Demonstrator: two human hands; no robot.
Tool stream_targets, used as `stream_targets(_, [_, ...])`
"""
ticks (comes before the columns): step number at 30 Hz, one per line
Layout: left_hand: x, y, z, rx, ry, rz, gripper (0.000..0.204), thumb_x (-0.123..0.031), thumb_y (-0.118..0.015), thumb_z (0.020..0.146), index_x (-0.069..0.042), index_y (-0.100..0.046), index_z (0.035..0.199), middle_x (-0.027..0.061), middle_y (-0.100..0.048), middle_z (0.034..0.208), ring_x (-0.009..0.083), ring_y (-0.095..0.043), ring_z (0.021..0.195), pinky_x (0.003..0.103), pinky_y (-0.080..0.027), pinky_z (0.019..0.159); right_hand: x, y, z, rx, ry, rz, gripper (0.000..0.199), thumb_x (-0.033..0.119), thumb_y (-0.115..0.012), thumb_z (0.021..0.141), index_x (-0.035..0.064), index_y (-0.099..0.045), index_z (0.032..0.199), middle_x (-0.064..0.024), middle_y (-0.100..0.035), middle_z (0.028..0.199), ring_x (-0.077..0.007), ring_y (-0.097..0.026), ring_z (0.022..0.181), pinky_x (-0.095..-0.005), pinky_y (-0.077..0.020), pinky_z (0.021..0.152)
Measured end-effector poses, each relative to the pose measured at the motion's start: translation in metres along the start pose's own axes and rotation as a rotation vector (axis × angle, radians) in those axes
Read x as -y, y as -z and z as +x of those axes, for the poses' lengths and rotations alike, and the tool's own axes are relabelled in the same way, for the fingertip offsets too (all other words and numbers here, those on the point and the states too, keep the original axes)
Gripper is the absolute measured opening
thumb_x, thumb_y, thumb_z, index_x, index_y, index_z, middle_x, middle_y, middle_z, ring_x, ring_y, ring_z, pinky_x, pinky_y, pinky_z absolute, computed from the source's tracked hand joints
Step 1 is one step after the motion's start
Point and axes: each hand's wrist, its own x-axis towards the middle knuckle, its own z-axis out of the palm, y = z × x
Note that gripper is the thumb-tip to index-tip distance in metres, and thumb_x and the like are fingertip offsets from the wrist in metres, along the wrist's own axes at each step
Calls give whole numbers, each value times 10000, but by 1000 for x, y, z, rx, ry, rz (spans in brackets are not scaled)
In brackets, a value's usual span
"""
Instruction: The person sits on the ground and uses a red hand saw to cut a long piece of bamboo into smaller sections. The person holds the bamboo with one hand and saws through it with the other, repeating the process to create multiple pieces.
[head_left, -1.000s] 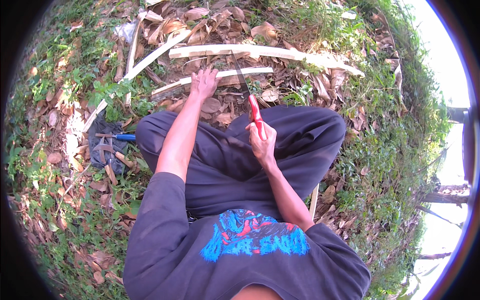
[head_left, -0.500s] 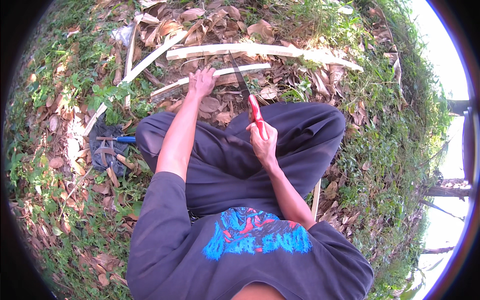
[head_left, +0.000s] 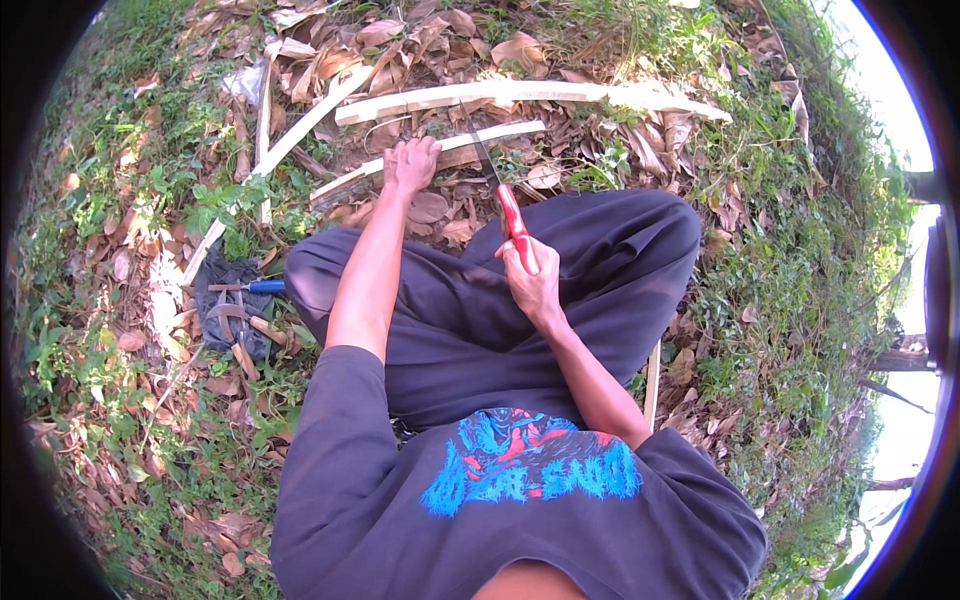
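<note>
A pale wooden strip point(head_left: 510, 129) lies across the ground beyond my crossed legs, over a darker piece of wood point(head_left: 462, 156). My left hand point(head_left: 411, 163) is closed over its middle, fingers curled and partly hidden. A handsaw with a red handle point(head_left: 514, 212) is in my right hand point(head_left: 532, 272), which is wrapped round the grip. The dark saw blade point(head_left: 484, 158) points away from me and crosses the strip to the right of my left hand. Its tip reaches close to a longer, thicker wooden strip point(head_left: 480, 92) lying farther out.
More pale strips point(head_left: 310, 125) lie at the far left. Beside my left knee, a tool with a blue handle point(head_left: 266, 286) and several wooden-handled tools point(head_left: 240, 352) rest on a dark cloth point(head_left: 212, 272). Dry leaves point(head_left: 520, 52) and grass surround me. Another strip point(head_left: 652, 388) lies by my right elbow.
The whole view has shifted slightly. My left hand stays on the strip and my right hand keeps hold of the saw, its blade still across the strip.
</note>
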Motion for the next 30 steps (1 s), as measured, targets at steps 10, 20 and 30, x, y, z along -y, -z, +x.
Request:
stream_targets(10, [32, -33, 10, -146, -77, -13, 334, -422, -471, 1000, -164, -633, 1137, 110, -699, 1060, 349, -648, 1023, 563, -455, 880, 9, 3, -10, 18, -15, -1, 189, 92, -572, 914, -21, -654, 787, -13, -533, 578, -67, -479, 522, -265, -387, 507])
stream_targets(20, [6, -15, 2, -149, -93, 42, 319, -435, -462, 1007, -166, -624, 1058, 79, -703, 1002, 326, -653, 964, 539, -451, 808, 14, 10, -34, 33, -75, -53, 150, 69, -574, 868, -25, -648, 779, -141, -636, 637, -194, -639, 565, -327, -497, 587])
stream_targets(30, [9, -16, 6, -105, -83, 31, 308, -430, -468, 1006, -168, -629, 1012, 71, -700, 982, 335, -650, 948, 539, -437, 808, 0, -1, -9, -9, 62, -122, 137, 74, -583, 854, -29, -614, 769, -162, -595, 603, -250, -619, 510, -354, -471, 529])
